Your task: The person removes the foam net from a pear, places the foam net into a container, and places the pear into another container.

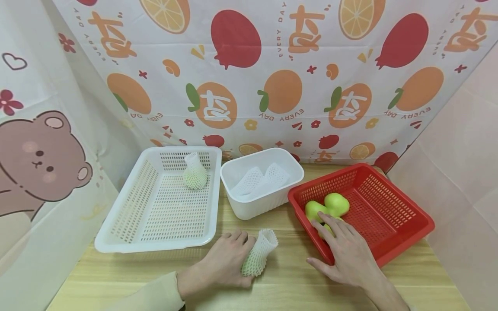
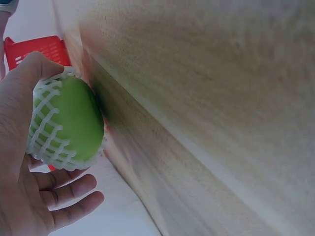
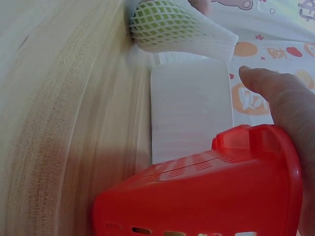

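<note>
My left hand point(image 1: 230, 259) grips a green fruit in a white foam net sleeve point(image 1: 258, 255), low over the wooden table. From the left wrist view, the smooth green fruit point(image 2: 78, 120) shows bare at one end of the netting. The sleeve's narrow free end points away from the hand. My right hand point(image 1: 347, 250) reaches over the near left rim of the red basket point(image 1: 393, 246), with its fingers extended over a yellow-green fruit point(image 1: 326, 233) and its thumb outside the rim. Two more yellow-green fruits point(image 1: 336, 204) lie beside that one.
A white basket point(image 1: 163, 216) at the left holds one net-sleeved fruit point(image 1: 195, 175). In the middle stands a white tub point(image 1: 253, 207) with several foam net sleeves point(image 1: 249, 181). Behind them hangs a fruit-print curtain point(image 1: 249, 95); the red basket's right side is near a pale wall point(image 1: 459, 181).
</note>
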### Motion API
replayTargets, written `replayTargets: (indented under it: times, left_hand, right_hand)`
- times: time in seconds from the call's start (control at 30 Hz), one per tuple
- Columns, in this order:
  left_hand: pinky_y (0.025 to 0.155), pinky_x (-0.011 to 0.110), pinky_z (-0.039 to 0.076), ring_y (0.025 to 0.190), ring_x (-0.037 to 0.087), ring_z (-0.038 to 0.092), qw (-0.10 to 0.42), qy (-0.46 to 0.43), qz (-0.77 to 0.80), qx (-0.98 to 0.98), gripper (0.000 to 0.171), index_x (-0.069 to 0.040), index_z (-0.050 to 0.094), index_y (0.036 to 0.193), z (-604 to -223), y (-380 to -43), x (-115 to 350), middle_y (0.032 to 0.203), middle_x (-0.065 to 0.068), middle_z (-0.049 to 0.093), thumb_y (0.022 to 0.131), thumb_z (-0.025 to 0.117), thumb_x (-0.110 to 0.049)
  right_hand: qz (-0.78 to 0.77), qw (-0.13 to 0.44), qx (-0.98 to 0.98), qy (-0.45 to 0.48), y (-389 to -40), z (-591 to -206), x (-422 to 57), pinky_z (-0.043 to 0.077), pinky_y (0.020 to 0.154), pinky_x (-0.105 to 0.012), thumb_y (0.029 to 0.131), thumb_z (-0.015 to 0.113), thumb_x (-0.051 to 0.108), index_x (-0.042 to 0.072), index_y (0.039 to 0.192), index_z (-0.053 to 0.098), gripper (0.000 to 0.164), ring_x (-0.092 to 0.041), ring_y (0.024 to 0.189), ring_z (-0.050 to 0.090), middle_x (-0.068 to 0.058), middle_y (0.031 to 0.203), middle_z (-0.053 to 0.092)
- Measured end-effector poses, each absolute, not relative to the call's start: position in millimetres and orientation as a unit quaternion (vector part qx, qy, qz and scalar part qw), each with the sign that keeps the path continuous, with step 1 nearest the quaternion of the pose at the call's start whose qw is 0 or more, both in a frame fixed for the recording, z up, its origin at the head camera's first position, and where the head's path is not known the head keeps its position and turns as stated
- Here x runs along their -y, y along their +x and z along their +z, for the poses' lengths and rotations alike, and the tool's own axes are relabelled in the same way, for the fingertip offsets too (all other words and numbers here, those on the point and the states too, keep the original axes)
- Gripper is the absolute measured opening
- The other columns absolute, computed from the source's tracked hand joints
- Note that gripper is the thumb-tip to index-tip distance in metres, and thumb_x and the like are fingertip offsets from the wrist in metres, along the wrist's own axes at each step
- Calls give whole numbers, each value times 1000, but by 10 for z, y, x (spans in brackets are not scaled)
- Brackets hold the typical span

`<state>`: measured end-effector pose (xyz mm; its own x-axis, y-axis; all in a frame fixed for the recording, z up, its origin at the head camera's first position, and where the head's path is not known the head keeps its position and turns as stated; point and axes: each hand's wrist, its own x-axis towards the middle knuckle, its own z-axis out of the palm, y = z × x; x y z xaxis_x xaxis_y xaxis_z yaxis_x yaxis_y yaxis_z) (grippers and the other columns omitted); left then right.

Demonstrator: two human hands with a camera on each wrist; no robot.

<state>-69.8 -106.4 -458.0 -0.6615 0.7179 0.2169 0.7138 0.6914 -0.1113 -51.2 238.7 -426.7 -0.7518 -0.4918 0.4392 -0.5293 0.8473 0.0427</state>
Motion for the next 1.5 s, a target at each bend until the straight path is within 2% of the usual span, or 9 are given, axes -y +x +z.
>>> replayTargets:
  times: [0.27,0.5,0.67,0.9,1.13,1.37,1.5]
  left_hand:
    - [70,25,54,90,13,64,123,-391,-3,912,85,-13,63,124,-4582,-692,1071,97,-2,67,65,81,-71]
    - [76,30,58,95,17,66,114,-380,-27,917,82,-15,61,123,-4527,-689,1075,101,-1,69,66,81,-71]
    - [75,30,58,94,15,66,135,-376,-35,916,81,-17,63,121,-4487,-699,1064,101,-2,69,65,82,-72]
    - [74,29,59,94,14,65,165,-376,-54,910,87,-13,65,122,-4420,-703,1042,105,-1,70,61,86,-71]
    - [80,29,61,97,12,63,188,-374,-95,903,90,-12,63,119,-4328,-712,1034,109,-2,68,56,89,-70]
    - [77,28,61,98,12,63,203,-370,-122,898,87,-13,62,115,-4235,-714,1017,109,-3,67,53,90,-68]
    - [74,27,61,95,12,62,213,-371,-133,894,85,-13,61,111,-4188,-708,1007,107,-2,67,52,92,-67]
  right_hand:
    - [41,224,935,273,-507,-4263,-2388,59,101,-57,85,65,80,16,146,61,88,-34,134,61,-12,154,58]
    - [45,230,931,279,-506,-4259,-2373,58,102,-56,90,52,83,15,146,61,89,-34,134,61,-12,154,57]
    - [53,238,927,285,-501,-4250,-2350,59,102,-55,92,48,84,15,147,61,89,-34,132,62,-12,154,57]
    - [69,246,920,296,-498,-4238,-2305,57,103,-53,91,55,80,14,146,61,86,-31,133,60,-9,155,56]
    - [84,249,914,309,-506,-4201,-2241,57,102,-54,86,69,73,14,148,60,86,-29,135,59,-8,157,55]
    - [102,259,904,326,-520,-4182,-2176,56,102,-51,88,67,73,16,151,57,85,-27,132,61,-8,154,58]
    - [117,241,906,327,-508,-4168,-2143,55,104,-49,87,71,72,18,155,53,89,-25,135,60,-7,155,57]
